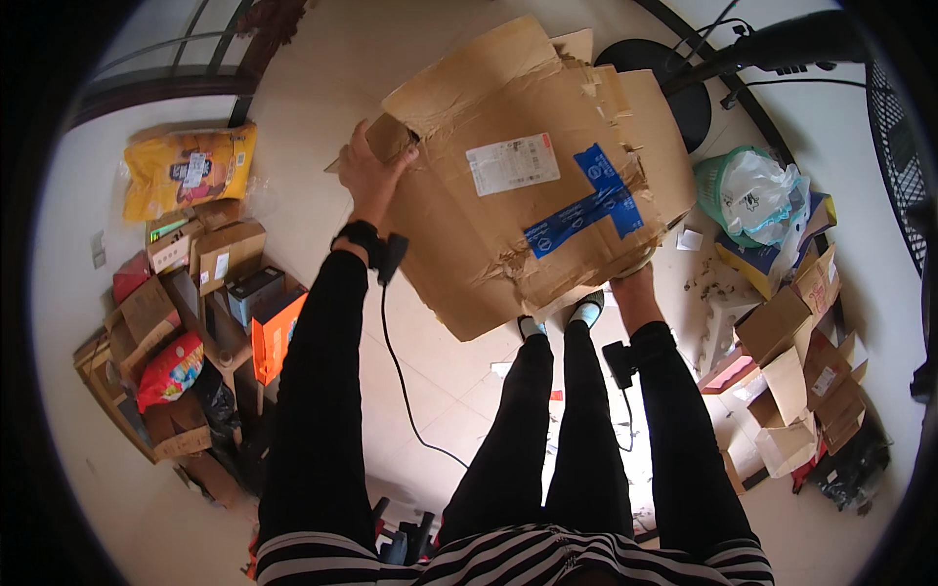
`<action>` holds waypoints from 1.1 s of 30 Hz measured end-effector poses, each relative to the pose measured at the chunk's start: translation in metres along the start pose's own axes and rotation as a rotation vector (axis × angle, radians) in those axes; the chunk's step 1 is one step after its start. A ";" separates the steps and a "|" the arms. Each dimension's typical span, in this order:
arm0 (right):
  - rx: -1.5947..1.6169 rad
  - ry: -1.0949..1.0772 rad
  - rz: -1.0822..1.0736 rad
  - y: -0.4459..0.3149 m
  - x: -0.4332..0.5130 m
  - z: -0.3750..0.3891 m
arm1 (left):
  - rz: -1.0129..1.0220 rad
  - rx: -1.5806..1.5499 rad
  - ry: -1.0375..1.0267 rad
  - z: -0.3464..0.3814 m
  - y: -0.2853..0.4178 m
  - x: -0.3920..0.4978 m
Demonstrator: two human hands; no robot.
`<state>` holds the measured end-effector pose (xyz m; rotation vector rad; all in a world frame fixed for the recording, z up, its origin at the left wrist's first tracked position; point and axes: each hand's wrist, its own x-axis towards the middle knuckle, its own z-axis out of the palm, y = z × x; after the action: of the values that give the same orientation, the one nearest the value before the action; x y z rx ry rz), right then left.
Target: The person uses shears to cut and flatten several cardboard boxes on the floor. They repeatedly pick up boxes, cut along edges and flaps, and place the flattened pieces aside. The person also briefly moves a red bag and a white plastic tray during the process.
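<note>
A large, worn cardboard box (454, 227), partly flattened with torn flaps, is held up between my two hands over the tiled floor. It bears a white label (513, 164) with writing and strips of blue tape (582, 209). My left hand (375, 172) grips its left edge near a folded flap, thumb on the upper face. Beneath the lower right edge is my right hand (636, 282), its fingers mostly hidden by the cardboard. Both wrists wear black straps with small devices and cables.
At left, a yellow plastic package (194, 172) lies above piled boxes, with an orange box (277, 337) among them. To the right stand a green bin (714, 194) with a plastic bag and stacked open cartons (777, 322). A round black base (685, 121) is behind the cardboard.
</note>
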<state>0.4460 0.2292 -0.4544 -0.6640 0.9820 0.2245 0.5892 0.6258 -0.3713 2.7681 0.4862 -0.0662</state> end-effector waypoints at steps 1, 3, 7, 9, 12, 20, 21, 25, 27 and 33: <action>0.029 0.000 0.004 -0.007 0.002 0.002 | -0.076 0.018 -0.037 -0.001 -0.010 0.011; 0.143 -0.110 0.016 -0.022 0.013 0.012 | -0.009 -0.073 -0.075 0.001 -0.030 0.030; 0.048 -0.149 0.009 -0.043 0.027 0.031 | 0.036 -0.039 -0.159 0.012 -0.051 0.045; 0.017 -0.161 0.040 -0.054 0.026 0.042 | 0.001 0.022 -0.334 0.007 -0.055 0.043; -0.042 -0.130 0.048 -0.075 0.023 0.061 | -0.139 -0.436 -0.371 -0.019 -0.057 0.022; -1.282 -0.320 -0.690 -0.135 0.078 0.155 | -0.598 -0.451 -0.246 -0.056 -0.064 -0.121; -1.101 -0.217 -0.619 -0.134 0.087 0.182 | -0.625 -0.492 -0.205 -0.043 -0.065 -0.134; -1.369 0.108 -1.217 -0.110 0.069 0.243 | -0.776 -0.563 -0.242 0.018 -0.064 -0.164; -1.416 -0.199 -1.441 -0.086 0.046 0.249 | -0.832 -0.670 -0.249 0.040 -0.060 -0.169; -1.853 -0.698 -1.144 0.004 0.027 0.233 | -0.750 -0.708 -0.206 0.071 -0.055 -0.193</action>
<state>0.6209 0.3722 -0.3903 -2.4513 -0.6873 0.2564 0.3898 0.5888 -0.4356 1.7602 1.1886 -0.2856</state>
